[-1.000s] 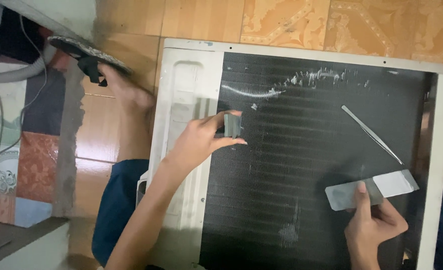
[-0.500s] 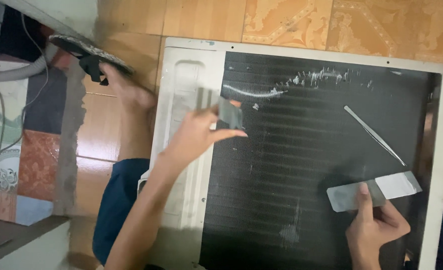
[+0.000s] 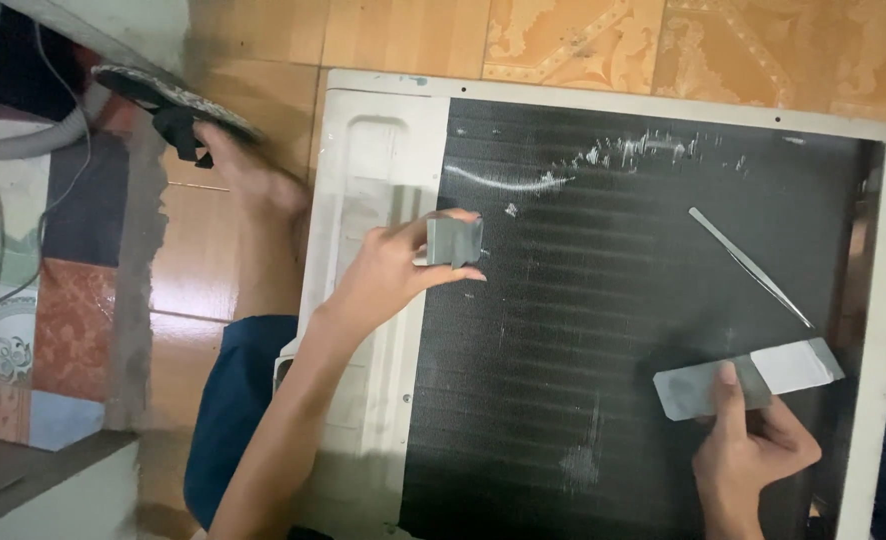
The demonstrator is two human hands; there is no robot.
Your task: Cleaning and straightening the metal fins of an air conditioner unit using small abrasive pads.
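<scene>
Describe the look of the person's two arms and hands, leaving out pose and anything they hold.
Both are bare: the left hand and its long, slim forearm carry no sleeve, glove, watch or ring that shows. The right hand is likewise ungloved, with short nails, and only its wrist is in view before the picture's lower edge cuts it off. Dark blue shorts show beside the left arm.

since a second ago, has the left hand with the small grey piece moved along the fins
Barely. The left hand with the small grey piece wobbled but sits at the same spot by the finned panel's left edge, below the white scrape.
</scene>
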